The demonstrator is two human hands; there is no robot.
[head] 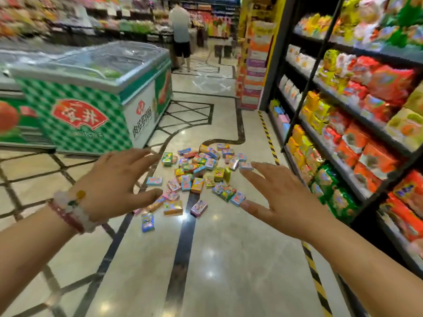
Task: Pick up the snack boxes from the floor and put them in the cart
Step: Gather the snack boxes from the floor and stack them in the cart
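Many snack boxes [196, 177] on glossy floor [229, 259], freezer [91, 94] left, both hands empty, spread

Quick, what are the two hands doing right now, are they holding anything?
Left hand: open, fingers spread, holding nothing.
Right hand: open, fingers spread, holding nothing.
Both are stretched out toward the snack boxes on the floor.

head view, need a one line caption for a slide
Both open hands, left hand and right hand, reach toward a pile of snack boxes scattered on the shop floor.
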